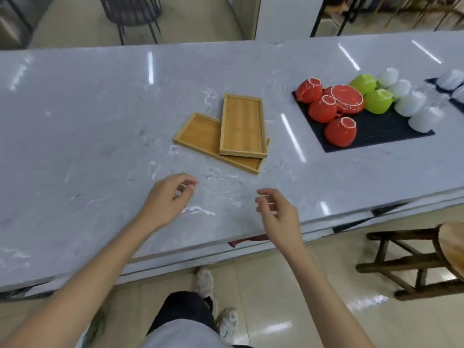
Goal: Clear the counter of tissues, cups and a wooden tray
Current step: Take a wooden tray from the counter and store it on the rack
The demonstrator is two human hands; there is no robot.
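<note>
Two wooden trays lie on the grey marble counter point(88, 126). The upper tray point(242, 125) rests crosswise on the lower tray point(200, 135). Both are empty. My left hand point(170, 199) hovers over the counter, just in front of the trays, fingers loosely curled and holding nothing. My right hand point(275, 212) hangs near the counter's front edge, fingers apart and empty. Upturned red cups point(340, 131), green cups point(378, 100) and white cups point(411, 102) stand on a black ribbed mat point(376, 136) at the right. No tissues are in sight.
A wooden stool point(426, 257) stands on the floor at the right, below the counter edge. A dark chair point(130, 13) and table legs are beyond the far edge. More white cups point(452, 79) sit on a second mat at far right.
</note>
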